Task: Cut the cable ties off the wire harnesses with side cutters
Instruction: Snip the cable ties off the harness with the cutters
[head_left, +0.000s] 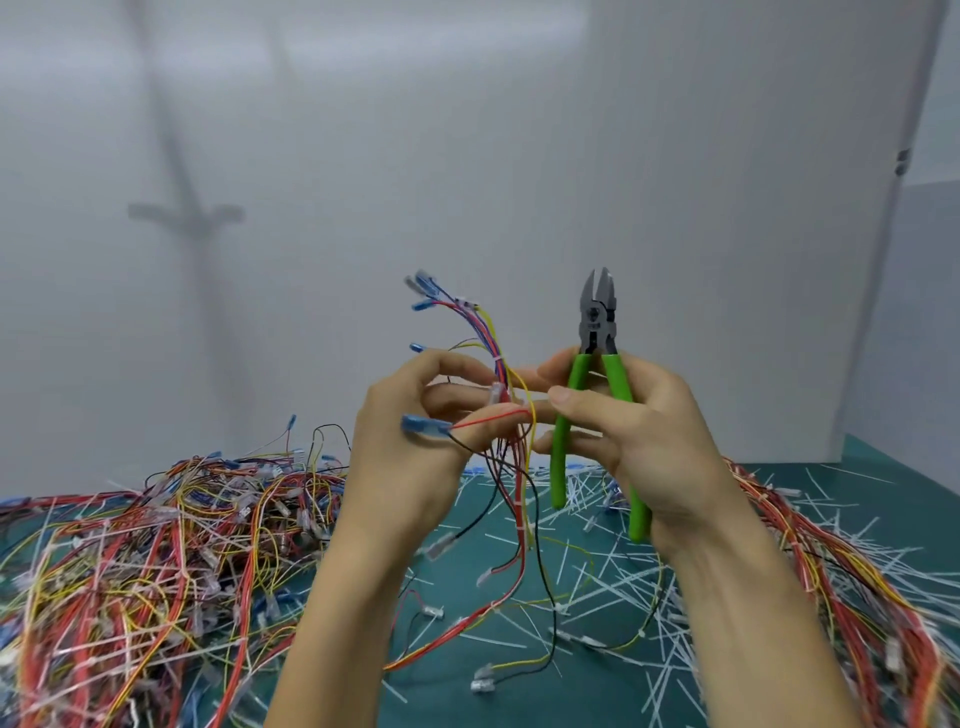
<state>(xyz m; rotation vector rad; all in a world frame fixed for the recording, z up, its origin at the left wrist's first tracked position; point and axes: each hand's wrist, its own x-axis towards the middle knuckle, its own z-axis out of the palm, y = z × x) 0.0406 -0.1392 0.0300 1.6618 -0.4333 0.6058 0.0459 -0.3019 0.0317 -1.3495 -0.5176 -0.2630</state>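
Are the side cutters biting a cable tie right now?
No, the side cutters point upward in the right hand, clear of the wire harness.

A dark green mat (862, 470) is laid over the whole surface, right up to its far edge. Along that edge a plain white wall (467, 130) is stood up, and a second panel (930, 312) is joined on at the far right corner. A small dark fitting (903, 162) is fixed high on that seam. A blurry grey cross-shaped shadow (187, 213) is cast on the wall, over toward the left.

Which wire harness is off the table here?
The harness held up by the left hand; the left pile and right pile lie on the green mat.
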